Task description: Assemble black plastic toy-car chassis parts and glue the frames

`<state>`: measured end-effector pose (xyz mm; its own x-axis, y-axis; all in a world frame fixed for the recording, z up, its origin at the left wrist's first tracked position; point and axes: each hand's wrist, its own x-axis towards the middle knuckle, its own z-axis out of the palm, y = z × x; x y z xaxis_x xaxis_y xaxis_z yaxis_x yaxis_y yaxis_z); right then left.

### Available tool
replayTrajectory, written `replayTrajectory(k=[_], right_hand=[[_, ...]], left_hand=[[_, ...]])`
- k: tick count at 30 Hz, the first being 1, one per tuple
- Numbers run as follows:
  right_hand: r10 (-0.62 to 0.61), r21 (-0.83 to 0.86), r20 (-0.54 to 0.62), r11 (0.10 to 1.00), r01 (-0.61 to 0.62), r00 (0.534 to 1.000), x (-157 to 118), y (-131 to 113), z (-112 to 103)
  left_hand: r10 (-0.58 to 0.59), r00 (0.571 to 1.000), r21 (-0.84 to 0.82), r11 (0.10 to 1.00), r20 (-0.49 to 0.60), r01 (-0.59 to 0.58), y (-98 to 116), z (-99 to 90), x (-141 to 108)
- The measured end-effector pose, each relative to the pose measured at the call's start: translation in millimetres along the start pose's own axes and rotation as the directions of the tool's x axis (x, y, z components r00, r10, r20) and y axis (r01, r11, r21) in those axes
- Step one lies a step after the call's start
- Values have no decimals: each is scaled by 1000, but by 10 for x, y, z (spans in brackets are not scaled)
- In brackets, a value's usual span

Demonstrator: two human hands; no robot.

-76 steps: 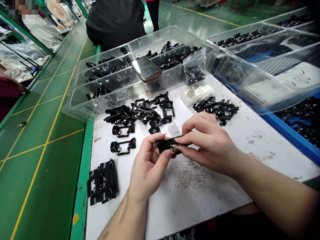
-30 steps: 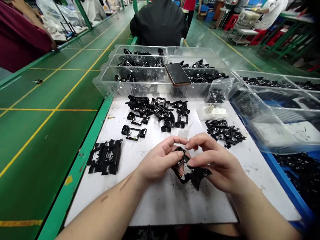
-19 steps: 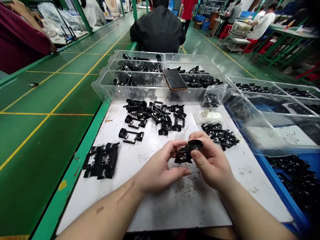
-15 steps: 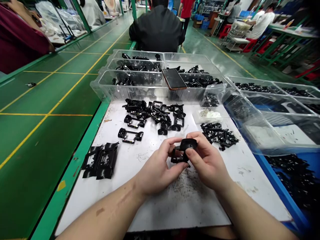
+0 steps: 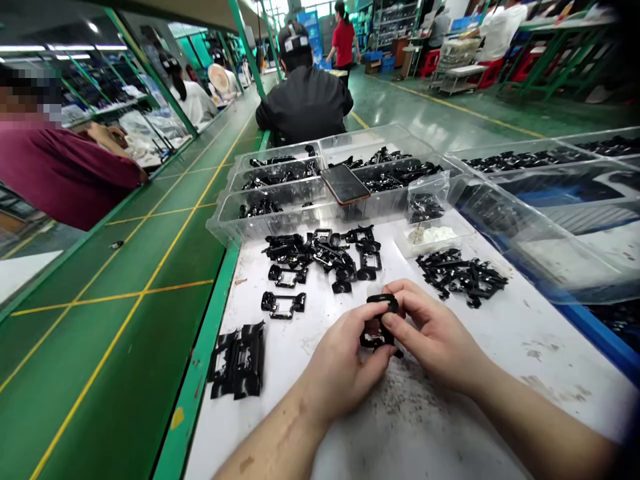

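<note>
Between my two hands is a black plastic frame part (image 5: 376,333) with an opening in its middle, held over the white work board (image 5: 320,360). My left hand (image 5: 345,360) grips its left side and lower edge with thumb and fingers. The thumb and fingers of my right hand (image 5: 430,330) pinch its upper right end, hiding part of it. Beyond my hands lies a pile of similar black frames (image 5: 327,257), with one single frame (image 5: 283,305) nearer. Two frames (image 5: 239,361) sit side by side at the left. Right of my hands is a heap of small black pieces (image 5: 463,275).
Clear divided trays (image 5: 280,223) of black parts stand at the back, a phone (image 5: 345,184) resting across them. A small box with white material (image 5: 433,239) and a plastic bag (image 5: 427,199) are nearby. The green belt (image 5: 125,360) runs along the left. Co-workers sit beyond.
My view has swung up and to the left, so the board's contents appear lower and further right. The frame part stays in both hands, turned slightly.
</note>
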<state>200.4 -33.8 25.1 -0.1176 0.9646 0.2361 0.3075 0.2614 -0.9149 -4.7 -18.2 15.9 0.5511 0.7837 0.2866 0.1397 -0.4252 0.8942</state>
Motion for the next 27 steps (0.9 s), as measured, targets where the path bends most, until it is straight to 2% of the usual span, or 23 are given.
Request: replayTrajectory(k=[1,3,5,6,11,14,17,21,25,27], right_hand=[[-21,-22,-25,1000,21,999,7,23,-21],[-48,-124,-163,992,28,986,35,78,-71],[-55,-247,-303,969,-23,951,83,144,-107],[-52,-294,-334,954,-52,941,114,178,-111],[-7,-368,-287,924,-103,958,278,315,-26],[17,-316,-327,940,-127,945,314,316,-33],[57,-187,-351,974,-130,935,272,227,-117],[103,-14,-292,994,-112,951,166,58,-198],[125,115,-313,989,-93,941,59,14,-217],[94,96,-343,993,-65,935,-8,37,-232]], left_hand=[[-64,998,-34,997,-9,64,0,-9,11],[-196,980,-150,970,-28,190,-6,-31,34],[-294,955,-310,912,-39,268,-20,-57,57],[-324,945,-382,879,-42,285,-28,-71,67],[-353,935,-530,799,-33,283,-53,-101,81],[-354,935,-556,776,7,298,-48,-83,75],[-360,932,-559,766,39,319,-44,-72,68],[-332,942,-558,772,52,304,-45,-84,62],[-302,953,-445,854,-3,269,-42,-103,54],[-276,961,-340,907,-34,249,-42,-107,45]])
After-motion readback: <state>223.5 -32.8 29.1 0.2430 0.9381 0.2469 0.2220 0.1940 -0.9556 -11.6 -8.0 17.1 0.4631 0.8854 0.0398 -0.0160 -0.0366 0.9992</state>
